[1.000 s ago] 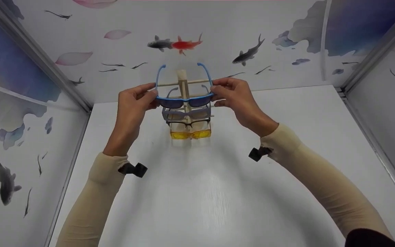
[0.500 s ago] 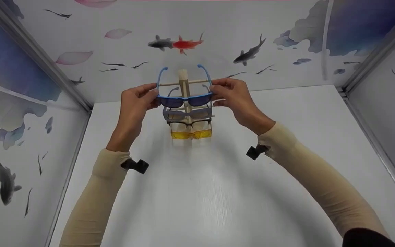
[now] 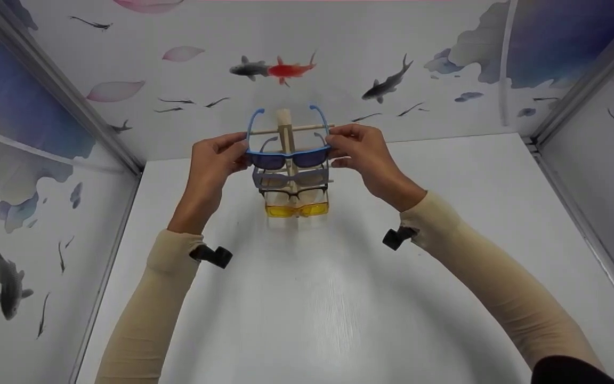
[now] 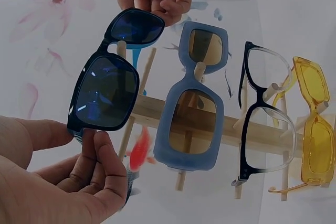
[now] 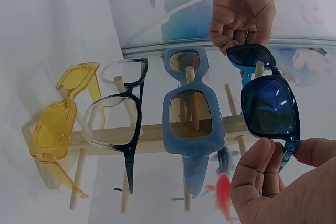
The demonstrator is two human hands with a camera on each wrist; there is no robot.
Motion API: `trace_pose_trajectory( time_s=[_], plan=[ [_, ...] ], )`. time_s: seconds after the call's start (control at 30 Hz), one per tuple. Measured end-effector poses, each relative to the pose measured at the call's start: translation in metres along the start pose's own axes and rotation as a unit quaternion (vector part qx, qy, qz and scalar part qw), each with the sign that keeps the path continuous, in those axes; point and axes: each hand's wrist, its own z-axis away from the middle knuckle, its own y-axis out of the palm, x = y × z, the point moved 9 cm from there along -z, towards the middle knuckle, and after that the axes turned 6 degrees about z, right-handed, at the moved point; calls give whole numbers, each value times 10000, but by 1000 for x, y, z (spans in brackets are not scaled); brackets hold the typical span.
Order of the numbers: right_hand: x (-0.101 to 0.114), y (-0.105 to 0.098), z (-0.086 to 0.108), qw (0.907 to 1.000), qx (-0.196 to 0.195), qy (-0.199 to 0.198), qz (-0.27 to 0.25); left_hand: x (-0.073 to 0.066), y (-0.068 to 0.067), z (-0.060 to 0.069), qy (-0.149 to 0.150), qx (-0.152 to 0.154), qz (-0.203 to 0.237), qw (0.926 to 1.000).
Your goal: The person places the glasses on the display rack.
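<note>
Blue-framed sunglasses (image 3: 268, 160) with dark lenses lie across the top of a wooden glasses stand (image 3: 284, 120), arms pointing back. My left hand (image 3: 205, 170) pinches them at the left hinge between thumb and fingers. At the opposite hinge, my right hand (image 3: 371, 160) pinches the frame the same way. In the left wrist view a peg (image 4: 122, 51) of the stand shows at the bridge of the sunglasses; whether it bears their weight I cannot tell. Below hang grey-blue sunglasses (image 4: 194, 129), black-and-clear glasses (image 4: 260, 135) and yellow glasses (image 4: 317, 145) on their own pegs.
The stand is on a white table (image 3: 307, 298), close to the back wall (image 3: 328, 32) printed with fish and petals. Printed side walls (image 3: 24, 176) enclose the table left and right. Small black cameras sit at both wrists, the left camera (image 3: 213, 256) plainly visible.
The blue sunglasses have shifted slightly down and to the right in the head view, their arm tips lower. My left hand has moved slightly right; both hands keep their pinch.
</note>
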Motion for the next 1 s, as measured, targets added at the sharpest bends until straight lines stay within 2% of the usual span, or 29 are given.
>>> trace_pose_trajectory(
  time_s=[0.47, 1.0],
  plan=[
    [-3, 0, 1, 10000, 19, 12, -2, 9, 2, -6, -113, 193, 146, 9996],
    [-6, 1, 3, 9998, 133, 66, -156, 16, 1, -9, -236, 207, 170, 9994]
  ],
)
